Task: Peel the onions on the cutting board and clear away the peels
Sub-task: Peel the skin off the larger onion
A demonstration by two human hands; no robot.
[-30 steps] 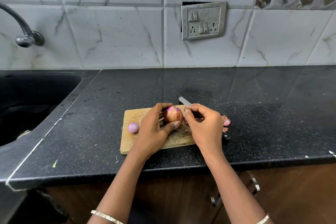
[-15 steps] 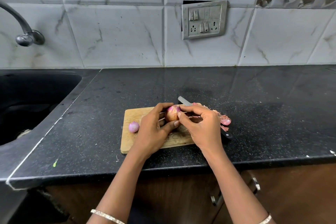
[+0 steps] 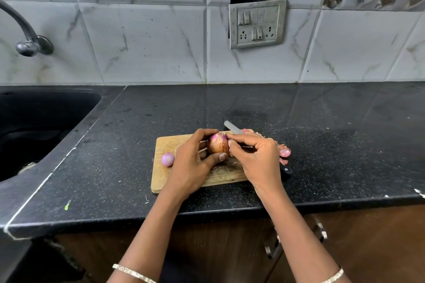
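Your left grip (image 3: 193, 163) grasps the round, partly skinned red onion (image 3: 217, 145) over the rectangular wooden cutting board (image 3: 164, 178); your right grip (image 3: 257, 159) pinches skin at its top. A small peeled purple onion (image 3: 167, 159) lies left of your left grip.

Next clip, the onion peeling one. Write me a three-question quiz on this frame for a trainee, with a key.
1. True or false: both onions are in the person's hands.
2. Where do the loose peels lie? A) in a bowl B) at the right end of the cutting board, beside the knife C) left of the board
3. Which hand grips the larger onion from the side while the other picks at its top?

Key
1. False: the small onion lies on the board, held by neither hand.
2. B.
3. The left hand; the right hand pinches at the top.
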